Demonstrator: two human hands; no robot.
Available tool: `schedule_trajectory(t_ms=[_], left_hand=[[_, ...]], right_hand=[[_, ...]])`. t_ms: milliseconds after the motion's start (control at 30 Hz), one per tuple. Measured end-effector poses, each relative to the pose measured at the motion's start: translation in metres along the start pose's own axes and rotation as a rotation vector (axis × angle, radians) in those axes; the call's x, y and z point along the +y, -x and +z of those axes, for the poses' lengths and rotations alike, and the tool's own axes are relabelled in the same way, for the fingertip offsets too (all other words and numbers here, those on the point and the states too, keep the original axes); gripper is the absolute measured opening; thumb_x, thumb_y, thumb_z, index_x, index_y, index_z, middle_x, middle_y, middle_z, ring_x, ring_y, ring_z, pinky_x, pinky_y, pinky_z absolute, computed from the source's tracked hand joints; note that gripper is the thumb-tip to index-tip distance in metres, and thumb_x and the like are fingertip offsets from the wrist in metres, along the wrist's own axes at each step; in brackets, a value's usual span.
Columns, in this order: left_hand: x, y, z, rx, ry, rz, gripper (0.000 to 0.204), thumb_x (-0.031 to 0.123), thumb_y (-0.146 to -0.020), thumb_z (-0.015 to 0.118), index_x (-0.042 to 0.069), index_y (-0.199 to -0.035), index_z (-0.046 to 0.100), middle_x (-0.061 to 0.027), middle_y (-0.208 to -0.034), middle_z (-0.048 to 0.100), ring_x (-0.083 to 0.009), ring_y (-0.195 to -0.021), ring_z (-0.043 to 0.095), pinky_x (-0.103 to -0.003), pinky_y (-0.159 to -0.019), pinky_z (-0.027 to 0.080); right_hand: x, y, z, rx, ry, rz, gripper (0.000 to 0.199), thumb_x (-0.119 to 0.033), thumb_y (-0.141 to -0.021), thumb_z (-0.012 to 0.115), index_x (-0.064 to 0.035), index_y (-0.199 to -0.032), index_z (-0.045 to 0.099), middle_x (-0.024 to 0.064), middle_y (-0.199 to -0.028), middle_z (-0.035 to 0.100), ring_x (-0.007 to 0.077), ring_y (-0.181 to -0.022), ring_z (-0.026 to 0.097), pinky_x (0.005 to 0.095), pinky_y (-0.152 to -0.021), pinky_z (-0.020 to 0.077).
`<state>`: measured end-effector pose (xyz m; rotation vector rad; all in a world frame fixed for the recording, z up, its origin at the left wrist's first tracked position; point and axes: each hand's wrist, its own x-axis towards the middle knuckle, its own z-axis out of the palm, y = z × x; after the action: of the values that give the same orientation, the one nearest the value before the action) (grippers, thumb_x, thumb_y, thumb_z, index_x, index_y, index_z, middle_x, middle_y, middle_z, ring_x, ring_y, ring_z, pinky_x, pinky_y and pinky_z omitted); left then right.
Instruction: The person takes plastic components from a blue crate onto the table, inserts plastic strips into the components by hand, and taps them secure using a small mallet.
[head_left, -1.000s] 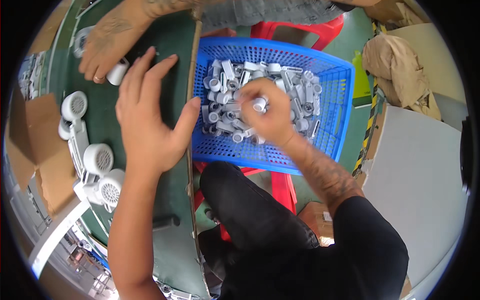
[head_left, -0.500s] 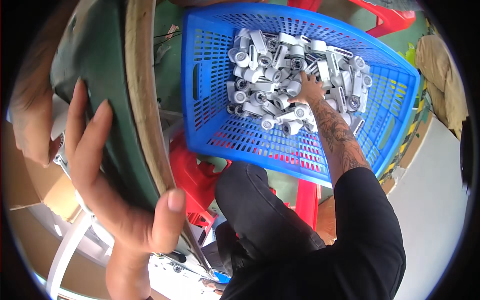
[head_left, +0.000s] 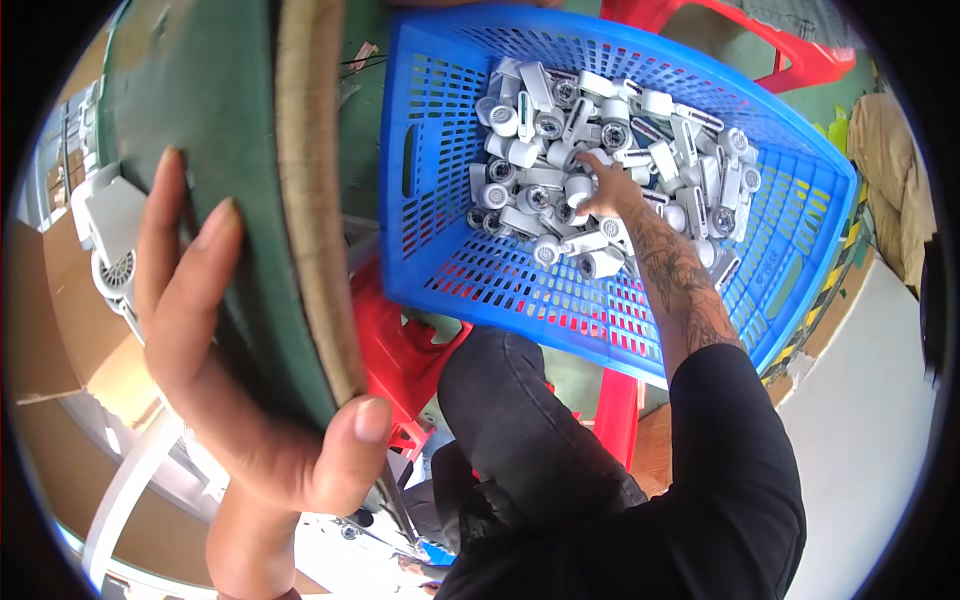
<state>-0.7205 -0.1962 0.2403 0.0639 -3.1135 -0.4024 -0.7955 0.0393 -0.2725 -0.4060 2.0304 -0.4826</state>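
A blue slatted plastic basket (head_left: 440, 270) holds a heap of small white handheld fans (head_left: 540, 175) with round grilles and short flat handles. My right hand (head_left: 612, 188) reaches into the heap, thumb and fingers apart around a white fan's round end; no firm hold on it shows. My left hand (head_left: 250, 400) lies against the edge of a green-topped table (head_left: 220, 290) with its fingers stretched out and its thumb apart. Beyond those fingertips is another white fan (head_left: 115, 235), with its grille partly visible.
Red plastic stools (head_left: 395, 350) stand under and behind the basket. An open cardboard box (head_left: 70, 310) is at the left. To the right are a beige cloth bundle (head_left: 890, 180), a pale board (head_left: 870, 370) and yellow-black floor tape (head_left: 845, 250).
My right hand has shifted slightly left and down among the fans. Another person's hand at the far left has gone from view. The basket and table edge appear slightly farther right.
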Motion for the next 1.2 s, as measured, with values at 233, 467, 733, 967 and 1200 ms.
schedule_trajectory(t_ms=[233, 467, 733, 967, 1200], left_hand=[[0.003, -0.007, -0.004, 0.013, 0.017, 0.112, 0.091, 0.053, -0.092, 0.074, -0.004, -0.157, 0.046, -0.0357, -0.168, 0.037, -0.046, -0.156, 0.041, -0.054, -0.129, 0.029], [0.015, -0.001, 0.005, 0.153, -0.018, 0.019, 0.073, 0.045, -0.078, 0.083, 0.013, -0.142, 0.07, -0.0206, -0.16, 0.054, -0.0455, -0.148, 0.049, -0.054, -0.12, 0.037], [0.008, 0.016, 0.024, 0.463, 0.129, 0.25, 0.038, 0.026, -0.082, 0.083, 0.01, -0.116, 0.075, -0.0123, -0.128, 0.073, -0.0383, -0.121, 0.069, -0.048, -0.095, 0.056], [0.02, 0.008, 0.019, 0.436, 0.25, 0.115, 0.021, 0.017, -0.082, 0.079, 0.007, -0.088, 0.062, -0.015, -0.086, 0.057, -0.0392, -0.08, 0.062, -0.049, -0.069, 0.051], [0.01, 0.006, 0.01, 0.371, 0.206, 0.066, 0.022, 0.019, -0.082, 0.08, 0.009, -0.09, 0.062, -0.0119, -0.084, 0.057, -0.0356, -0.076, 0.062, -0.045, -0.065, 0.049]], right_hand=[[0.008, 0.047, -0.01, 0.221, -0.167, -0.158, 0.101, -0.026, -0.07, 0.098, -0.0331, -0.158, 0.05, 0.0258, -0.135, 0.063, 0.0482, -0.13, 0.063, 0.0538, -0.111, 0.0532], [-0.045, 0.198, -0.078, 0.543, -0.547, -0.493, 0.099, -0.003, -0.068, 0.096, -0.0086, -0.154, 0.049, 0.018, -0.142, 0.061, 0.0324, -0.13, 0.063, 0.0439, -0.11, 0.0524], [-0.237, 0.387, -0.276, 0.8, 0.009, -1.243, 0.1, -0.011, -0.068, 0.102, -0.0095, -0.153, 0.049, 0.0203, -0.146, 0.058, 0.0326, -0.125, 0.066, 0.0482, -0.102, 0.0562], [-0.46, 0.368, -0.356, 0.244, 0.522, -0.867, 0.1, -0.039, -0.077, 0.088, -0.0182, -0.165, 0.046, 0.0262, -0.13, 0.076, 0.0412, -0.117, 0.076, 0.0485, -0.104, 0.0585], [-0.366, 0.319, -0.327, 0.733, -0.367, -1.485, 0.074, -0.041, -0.079, 0.087, -0.0065, -0.142, 0.066, 0.0271, -0.108, 0.078, 0.0436, -0.103, 0.076, 0.0496, -0.091, 0.0601]])
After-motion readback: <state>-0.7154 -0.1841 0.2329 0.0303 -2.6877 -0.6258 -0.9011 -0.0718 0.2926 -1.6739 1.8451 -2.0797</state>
